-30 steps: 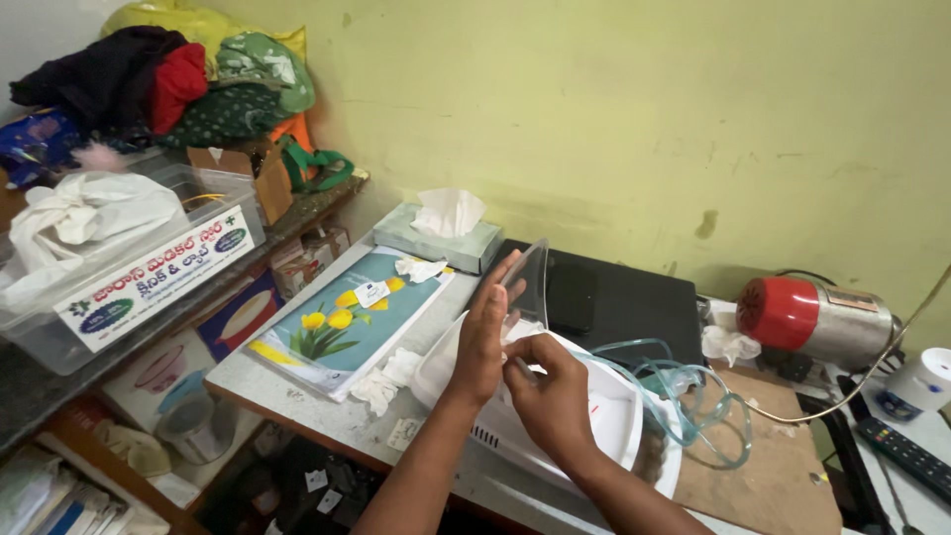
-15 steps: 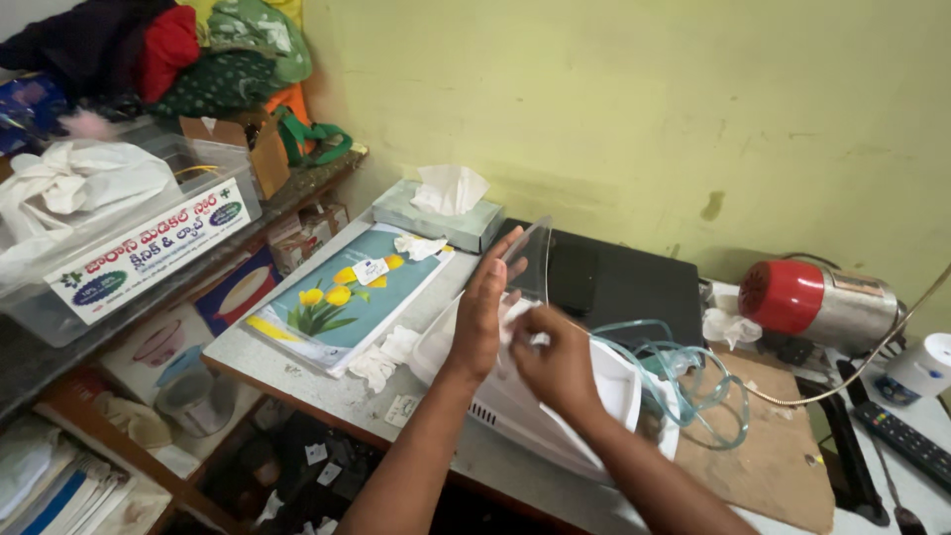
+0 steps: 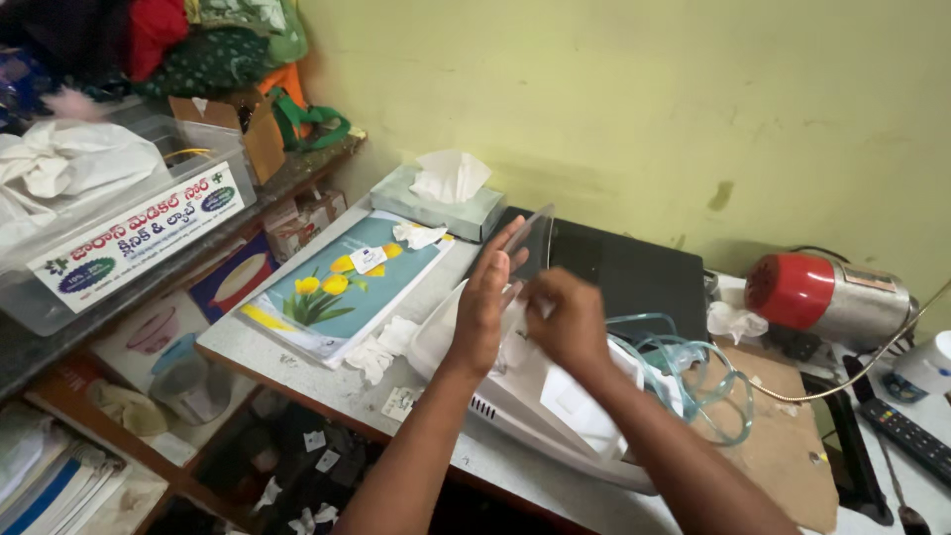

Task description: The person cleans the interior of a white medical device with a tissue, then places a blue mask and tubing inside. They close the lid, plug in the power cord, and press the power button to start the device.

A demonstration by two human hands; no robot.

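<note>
Both forearms reach forward, left hand (image 3: 485,297) upright with fingers straight, right hand (image 3: 565,322) curled beside it.
</note>
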